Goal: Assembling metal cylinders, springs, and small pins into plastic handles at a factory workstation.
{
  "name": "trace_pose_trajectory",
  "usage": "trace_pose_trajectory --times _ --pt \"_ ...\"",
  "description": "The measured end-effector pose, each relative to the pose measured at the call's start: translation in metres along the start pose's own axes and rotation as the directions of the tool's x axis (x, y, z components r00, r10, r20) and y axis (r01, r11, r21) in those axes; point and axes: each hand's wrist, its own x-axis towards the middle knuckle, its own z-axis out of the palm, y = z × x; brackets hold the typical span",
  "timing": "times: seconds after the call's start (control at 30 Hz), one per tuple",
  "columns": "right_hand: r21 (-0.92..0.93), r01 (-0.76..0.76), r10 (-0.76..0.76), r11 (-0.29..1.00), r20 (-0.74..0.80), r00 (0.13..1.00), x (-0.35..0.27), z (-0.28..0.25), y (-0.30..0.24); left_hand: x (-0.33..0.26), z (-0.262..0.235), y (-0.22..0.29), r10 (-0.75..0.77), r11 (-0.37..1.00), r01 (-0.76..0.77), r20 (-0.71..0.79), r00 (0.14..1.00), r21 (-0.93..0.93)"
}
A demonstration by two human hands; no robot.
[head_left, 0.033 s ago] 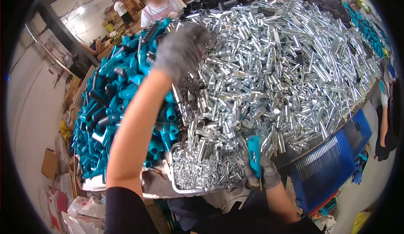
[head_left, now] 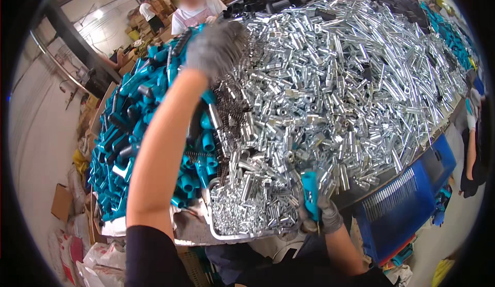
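The right hand (head_left: pixel 330 216), in a grey knitted glove, has its grip closed around a slim teal plastic tool-shaped housing (head_left: pixel 310 195), fingers on both sides of it. The housing is at the near edge of a heap of shiny silver metal fittings (head_left: pixel 309 86), just right of a shallow pale metal tray (head_left: pixel 212 224) of small silver parts. Its long axis runs nearly straight up and down in the view: the broad end points away from the body, toward the heap, and the narrower end points back toward the person. The left hand (head_left: pixel 216 50), also grey-gloved and blurred, is over the far side, between a pile of teal and black plastic housings (head_left: pixel 116 148) and dark coiled springs (head_left: pixel 232 109); how far its grip is open, or whether it has hold of anything, I cannot tell.
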Motion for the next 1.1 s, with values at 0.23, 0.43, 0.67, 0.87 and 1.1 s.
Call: trace_pose_trajectory --times 0.23,0.43,0.67,0.87,1.1 --pt "0.08 -0.133 0.135 0.988 -0.02 0.991 -0.004 -0.011 -0.002 0.165 0.081 -0.15 -0.097 0.756 -0.192 0.397 0.913 0.626" --pt "0.089 -0.227 0.2 0.97 0.245 0.949 0.0 -0.013 0.004 0.231 0.129 -0.314 -0.446 0.308 0.32 -0.161 0.88 0.896" --pt "0.048 -0.169 0.167 0.984 0.034 0.985 -0.001 -0.007 -0.007 0.153 0.093 -0.135 -0.132 0.789 0.052 0.085 0.988 0.613" --pt "0.112 -0.179 0.176 0.977 0.036 0.984 -0.002 -0.01 -0.006 -0.024 -0.009 0.005 -0.114 0.625 0.152 0.103 0.988 -0.766" --pt "0.02 -0.036 0.035 0.999 0.014 0.999 -0.01 0.006 -0.004 -0.207 -0.016 0.064 0.0 0.59 -0.027 -0.033 0.999 -0.807"
